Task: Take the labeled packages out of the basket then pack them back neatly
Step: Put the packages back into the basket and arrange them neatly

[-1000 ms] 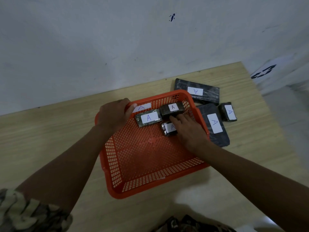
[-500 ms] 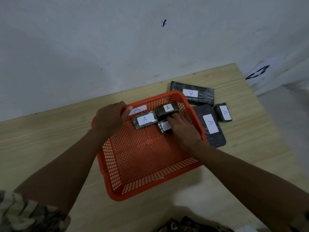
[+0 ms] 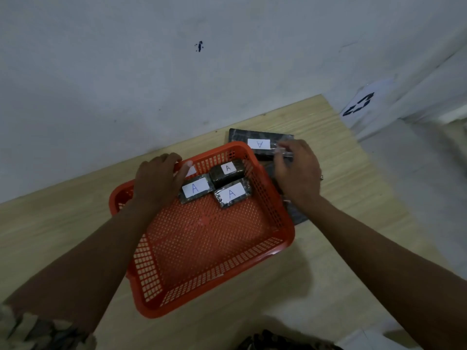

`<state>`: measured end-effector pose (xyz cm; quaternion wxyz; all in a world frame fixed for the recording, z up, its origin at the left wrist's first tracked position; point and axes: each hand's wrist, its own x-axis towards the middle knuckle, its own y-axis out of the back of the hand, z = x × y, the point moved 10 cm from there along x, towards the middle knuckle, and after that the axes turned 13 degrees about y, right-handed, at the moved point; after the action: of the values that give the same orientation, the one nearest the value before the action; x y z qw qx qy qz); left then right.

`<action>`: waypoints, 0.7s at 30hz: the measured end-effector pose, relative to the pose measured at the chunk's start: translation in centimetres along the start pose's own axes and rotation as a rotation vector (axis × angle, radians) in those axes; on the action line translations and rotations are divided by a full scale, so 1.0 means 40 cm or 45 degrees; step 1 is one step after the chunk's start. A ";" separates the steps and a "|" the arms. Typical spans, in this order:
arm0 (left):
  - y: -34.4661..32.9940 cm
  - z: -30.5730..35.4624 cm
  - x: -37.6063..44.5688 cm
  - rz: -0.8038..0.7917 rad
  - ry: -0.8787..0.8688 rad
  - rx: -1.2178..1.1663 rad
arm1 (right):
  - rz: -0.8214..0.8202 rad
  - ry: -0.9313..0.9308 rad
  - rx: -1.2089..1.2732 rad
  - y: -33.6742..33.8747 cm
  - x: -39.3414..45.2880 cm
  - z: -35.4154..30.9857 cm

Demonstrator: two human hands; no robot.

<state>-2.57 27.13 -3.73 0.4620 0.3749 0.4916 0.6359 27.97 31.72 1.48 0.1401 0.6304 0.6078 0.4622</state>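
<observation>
An orange mesh basket sits on the wooden table. In its far end lie three dark wrapped packages with white "A" labels: one on the left, one at the back and one in front. A fourth label peeks out by my thumb. My left hand grips the basket's far rim. My right hand is outside the basket on its right, with its fingertips at the near edge of a long labeled package. The hand covers most of another dark package on the table.
The table ends close on the right, with grey floor beyond. A white sheet with a black mark lies on that floor. A pale wall rises right behind the table's far edge.
My right hand has left the basket and moved right and back, over the packages on the table. The front small package now lies uncovered. The left hand kept its hold on the rim.
</observation>
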 end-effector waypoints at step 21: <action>-0.027 0.050 0.008 0.006 0.044 -0.003 | -0.175 -0.604 0.047 -0.056 -0.087 0.308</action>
<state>-0.57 28.09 -4.30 0.4522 0.3645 0.4980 0.6439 36.40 33.82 -8.16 0.2985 0.6809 0.6077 0.2792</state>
